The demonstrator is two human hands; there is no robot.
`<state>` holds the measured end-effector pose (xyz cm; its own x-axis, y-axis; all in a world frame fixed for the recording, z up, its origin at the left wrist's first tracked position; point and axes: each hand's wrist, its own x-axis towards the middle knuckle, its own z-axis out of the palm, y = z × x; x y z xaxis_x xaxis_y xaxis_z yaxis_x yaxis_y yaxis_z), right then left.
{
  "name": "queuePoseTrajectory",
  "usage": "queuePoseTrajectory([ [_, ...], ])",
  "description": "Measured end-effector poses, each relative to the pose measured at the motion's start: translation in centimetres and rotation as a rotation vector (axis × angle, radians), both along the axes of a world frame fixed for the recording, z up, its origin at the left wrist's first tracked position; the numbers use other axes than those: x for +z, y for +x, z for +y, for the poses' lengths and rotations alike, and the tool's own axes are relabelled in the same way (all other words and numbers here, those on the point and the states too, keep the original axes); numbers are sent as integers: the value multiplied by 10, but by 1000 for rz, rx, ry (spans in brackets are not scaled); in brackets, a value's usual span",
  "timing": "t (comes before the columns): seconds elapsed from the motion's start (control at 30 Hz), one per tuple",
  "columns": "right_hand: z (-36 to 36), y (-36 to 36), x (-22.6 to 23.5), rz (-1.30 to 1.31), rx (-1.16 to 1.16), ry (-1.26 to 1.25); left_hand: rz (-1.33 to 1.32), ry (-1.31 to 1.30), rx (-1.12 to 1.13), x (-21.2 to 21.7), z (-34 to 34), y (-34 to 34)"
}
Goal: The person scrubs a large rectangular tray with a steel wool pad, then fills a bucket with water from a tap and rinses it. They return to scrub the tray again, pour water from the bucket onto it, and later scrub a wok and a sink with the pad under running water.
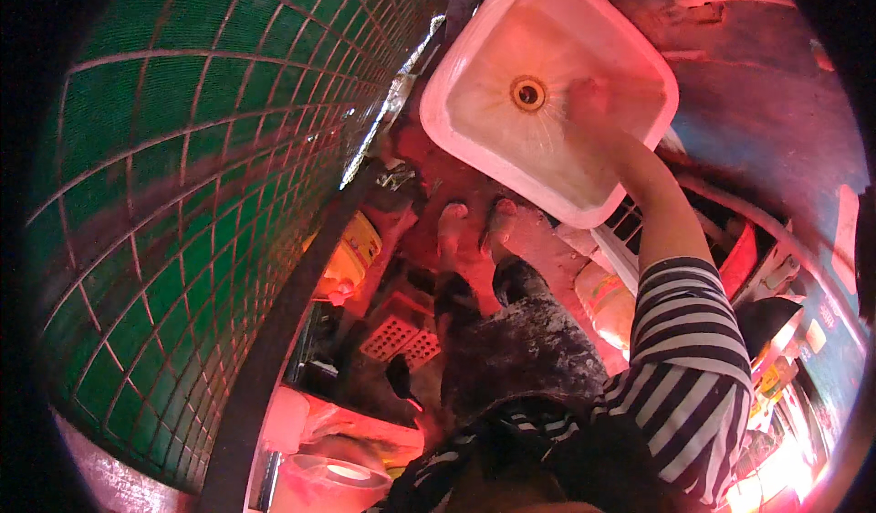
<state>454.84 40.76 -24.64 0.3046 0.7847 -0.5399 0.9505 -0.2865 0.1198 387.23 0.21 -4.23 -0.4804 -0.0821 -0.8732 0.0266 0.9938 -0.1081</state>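
Observation:
My right hand [589, 110] is down inside a wide, pale sink [485, 46] that looks pinkish in the red light. The hand lies close to the right of the round brass-coloured drain [528, 93], near the sink's floor or side wall. Its fingers are smeared and merge with the basin's colour, so I cannot make out their pose or anything in them. Thin light streaks show on the basin's floor below the drain. The right forearm, in a black-and-white striped sleeve, crosses the sink's near right rim. My left hand does not show.
Wire mesh backed with green cloth [182, 212] rises on the left. My feet stand on the floor below the sink. A perforated brick-like block [400, 331], a yellow container [354, 256] and a bowl [336, 467] are at the lower left. A dark rack [626, 223] stands under my forearm.

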Motion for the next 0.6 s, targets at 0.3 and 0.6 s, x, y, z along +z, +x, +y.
queuePoseTrajectory([
  [0.3, -15, -96, 0, 484, -186, -341, -174, 75, 188, 9, 20, 18],
  [0.6, 157, -123, -1, 462, -1288, 1105, 30, -25, -148, 22, 48, 8],
])
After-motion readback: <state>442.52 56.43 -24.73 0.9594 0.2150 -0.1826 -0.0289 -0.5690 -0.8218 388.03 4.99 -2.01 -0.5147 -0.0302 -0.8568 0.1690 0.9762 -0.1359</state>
